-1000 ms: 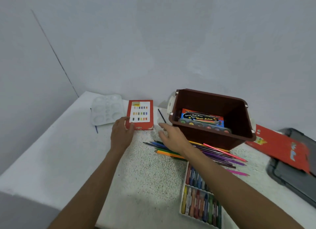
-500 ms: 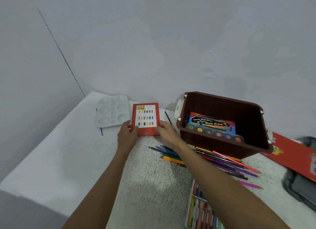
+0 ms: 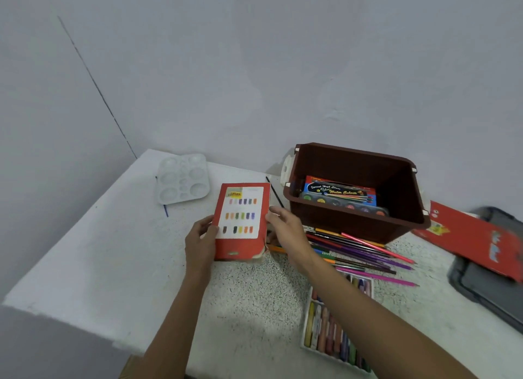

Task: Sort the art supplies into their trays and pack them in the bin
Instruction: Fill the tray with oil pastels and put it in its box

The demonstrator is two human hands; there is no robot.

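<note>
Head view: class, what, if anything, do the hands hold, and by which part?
The red colour-chart box, by its long side edges: left hand on the left, right hand on the right.

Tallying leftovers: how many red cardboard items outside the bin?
2. One red carton is held by left hand and right hand; a flat red cover lies on the grey lid, right. More may be hidden.

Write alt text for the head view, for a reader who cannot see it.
The left hand and right hand hold a red box with colour swatches by its side edges at a white table. To its right stands a brown bin with a watercolour set inside; coloured pencils and a crayon tray lie before the bin, a white palette beyond the box.
</note>
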